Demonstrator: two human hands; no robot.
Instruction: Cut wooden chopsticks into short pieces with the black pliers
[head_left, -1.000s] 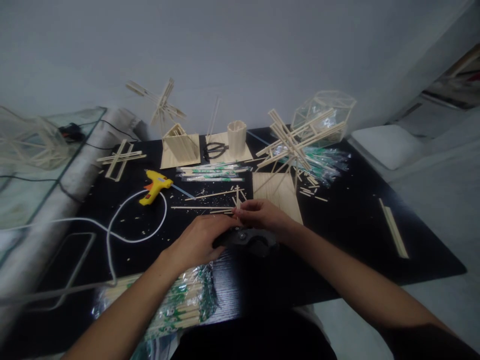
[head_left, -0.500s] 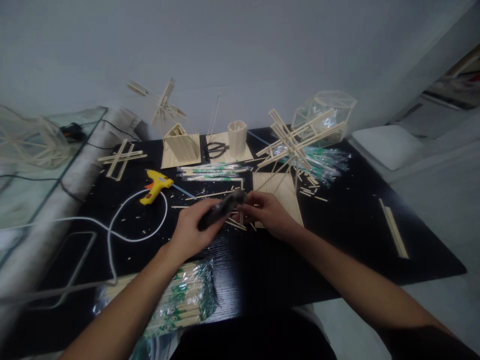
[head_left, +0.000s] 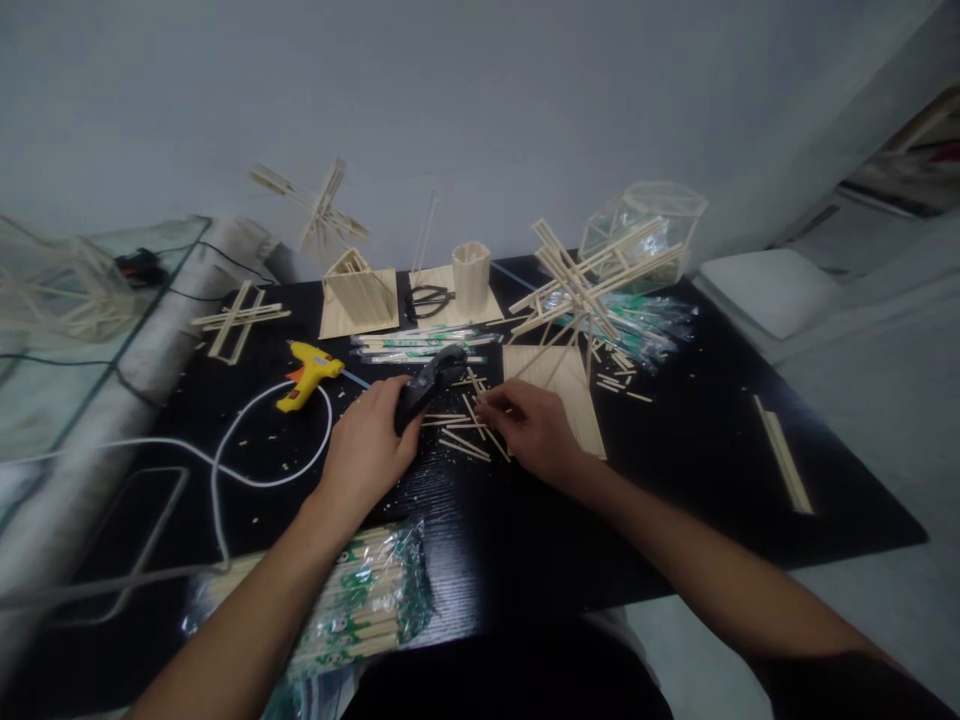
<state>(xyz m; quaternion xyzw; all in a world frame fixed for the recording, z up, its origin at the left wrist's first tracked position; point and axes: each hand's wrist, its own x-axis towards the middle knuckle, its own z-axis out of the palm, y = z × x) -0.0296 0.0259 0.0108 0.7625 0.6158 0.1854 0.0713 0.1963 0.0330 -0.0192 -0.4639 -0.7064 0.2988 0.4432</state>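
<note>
My left hand point(head_left: 371, 435) is closed around a black pliers-like cutter point(head_left: 429, 385), whose head points up and to the right over the table. To its right, my right hand point(head_left: 536, 425) has thumb and forefinger pinched together at a thin wooden stick point(head_left: 480, 384); the fingers partly hide it. Several loose sticks point(head_left: 463, 440) lie under and between the two hands. Just beyond the right hand, a flat wooden board point(head_left: 574, 390) carries a windmill-like frame of sticks point(head_left: 581, 285).
A yellow glue gun point(head_left: 311, 375) with a looping white cable lies left. Bagged sticks point(head_left: 367, 600) are near the front edge, more packets point(head_left: 420, 345) behind. Stick models point(head_left: 364, 295) and a round stick cup point(head_left: 471, 278) stand at the back. A stick bundle point(head_left: 784, 455) lies right.
My left hand has drawn the cutter left and away from the right hand, and its head now points further up. The right hand has stayed nearly in place.
</note>
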